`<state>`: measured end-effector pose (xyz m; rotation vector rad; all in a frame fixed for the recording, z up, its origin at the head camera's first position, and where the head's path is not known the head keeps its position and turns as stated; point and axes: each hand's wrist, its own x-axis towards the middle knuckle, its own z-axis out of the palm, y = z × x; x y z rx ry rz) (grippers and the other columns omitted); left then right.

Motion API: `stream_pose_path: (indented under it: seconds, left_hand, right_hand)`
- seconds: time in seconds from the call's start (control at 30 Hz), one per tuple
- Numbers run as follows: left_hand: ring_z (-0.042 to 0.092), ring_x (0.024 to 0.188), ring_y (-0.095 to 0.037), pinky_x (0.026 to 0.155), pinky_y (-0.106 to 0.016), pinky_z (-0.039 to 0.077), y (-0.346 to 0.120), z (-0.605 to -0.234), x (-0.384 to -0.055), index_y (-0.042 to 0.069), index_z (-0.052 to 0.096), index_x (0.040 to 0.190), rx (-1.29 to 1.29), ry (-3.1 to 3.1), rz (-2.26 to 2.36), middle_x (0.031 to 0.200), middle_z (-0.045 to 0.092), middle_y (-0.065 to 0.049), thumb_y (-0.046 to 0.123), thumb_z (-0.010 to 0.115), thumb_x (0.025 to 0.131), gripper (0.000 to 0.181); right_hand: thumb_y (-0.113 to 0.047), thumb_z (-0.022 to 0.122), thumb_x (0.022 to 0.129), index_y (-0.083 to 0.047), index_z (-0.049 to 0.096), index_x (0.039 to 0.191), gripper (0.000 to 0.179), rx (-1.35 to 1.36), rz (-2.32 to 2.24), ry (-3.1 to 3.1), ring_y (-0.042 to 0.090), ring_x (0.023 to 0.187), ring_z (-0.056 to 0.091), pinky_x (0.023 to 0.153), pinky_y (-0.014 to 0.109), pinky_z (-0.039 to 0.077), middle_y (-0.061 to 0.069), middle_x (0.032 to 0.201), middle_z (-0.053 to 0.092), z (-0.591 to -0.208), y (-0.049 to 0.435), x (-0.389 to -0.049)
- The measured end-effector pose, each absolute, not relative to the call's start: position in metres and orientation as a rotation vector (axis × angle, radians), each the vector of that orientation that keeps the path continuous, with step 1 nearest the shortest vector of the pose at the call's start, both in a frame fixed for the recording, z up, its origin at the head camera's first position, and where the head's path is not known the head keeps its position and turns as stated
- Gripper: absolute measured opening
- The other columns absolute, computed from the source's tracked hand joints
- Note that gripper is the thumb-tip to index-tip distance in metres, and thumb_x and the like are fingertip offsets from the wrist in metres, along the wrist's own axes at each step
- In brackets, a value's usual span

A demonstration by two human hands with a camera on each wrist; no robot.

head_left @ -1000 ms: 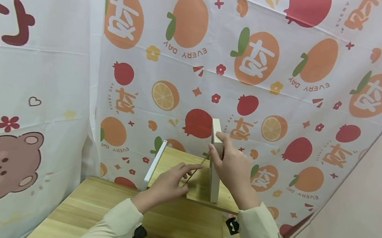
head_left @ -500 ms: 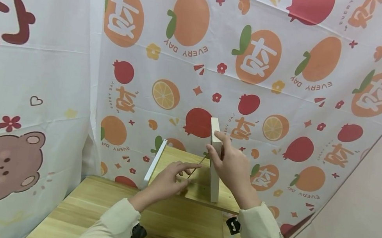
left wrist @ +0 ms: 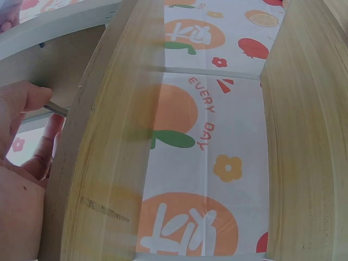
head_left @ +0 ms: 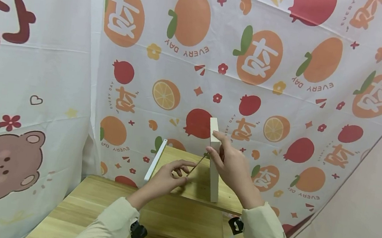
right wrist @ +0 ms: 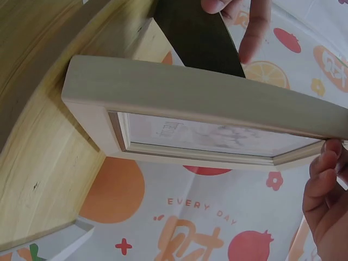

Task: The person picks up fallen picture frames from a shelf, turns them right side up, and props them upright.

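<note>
A white picture frame stands upright and edge-on on the wooden shelf. Behind its glass, the right wrist view shows a pale picture. My right hand grips the frame's upper end, with the index finger along the top edge. From the frame's back, a thin dark stand leg slants out to the left. My left hand pinches this leg near its free edge between thumb and fingers. In the left wrist view, part of the left hand is hidden behind the shelf board's edge.
A white rail borders the shelf's left side. Below lies another wooden board, and a wooden table surface extends to the left. Fruit-print cloth hangs close behind the shelf; a bear-print cloth hangs at left.
My left hand has shifted slightly up and to the left, its thumb moving up along the stand leg. The right hand and the frame stay nearly in place.
</note>
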<state>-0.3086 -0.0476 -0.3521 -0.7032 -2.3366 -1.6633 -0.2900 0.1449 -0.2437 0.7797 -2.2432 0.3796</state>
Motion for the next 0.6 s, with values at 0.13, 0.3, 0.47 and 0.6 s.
stream_pose_path:
  seconds: [0.13,0.3,0.47,0.6]
  left_hand:
    - [0.055,0.086,-0.016,0.075,-0.033,0.046,-0.047,-0.351,-0.310,0.027,0.064,0.124,-0.656,-2.338,-1.689,0.106,0.065,-0.008,0.005,0.064,0.089,0.042]
    - [0.056,0.085,-0.016,0.072,-0.031,0.045,-0.046,-0.348,-0.314,0.027,0.066,0.121,-0.606,-2.344,-1.739,0.105,0.065,-0.009,0.003,0.063,0.088,0.041]
    - [0.057,0.084,-0.017,0.071,-0.030,0.046,-0.045,-0.345,-0.319,0.023,0.066,0.121,-0.582,-2.345,-1.819,0.105,0.065,-0.011,0.001,0.060,0.088,0.041]
    - [0.058,0.086,-0.018,0.074,-0.032,0.047,-0.045,-0.342,-0.320,0.019,0.065,0.123,-0.580,-2.345,-1.847,0.106,0.065,-0.012,0.001,0.059,0.088,0.040]
  right_hand:
    - [-0.024,0.060,0.096,-0.013,0.048,0.137,0.045,0.822,0.411,-2.272,0.004,0.048,0.034,0.047,0.022,0.031,-0.005,0.064,0.047,-0.242,0.146,-0.291]
    - [-0.023,0.058,0.097,-0.013,0.046,0.139,0.045,0.841,0.471,-2.309,0.004,0.050,0.037,0.048,0.022,0.034,-0.004,0.065,0.049,-0.241,0.147,-0.292]
    - [-0.024,0.057,0.098,-0.014,0.045,0.142,0.047,0.827,0.550,-2.363,0.006,0.051,0.039,0.050,0.024,0.037,-0.003,0.067,0.051,-0.239,0.146,-0.295]
    - [-0.023,0.056,0.098,-0.014,0.043,0.143,0.047,0.805,0.594,-2.402,0.007,0.051,0.040,0.051,0.025,0.038,-0.002,0.069,0.051,-0.238,0.144,-0.296]
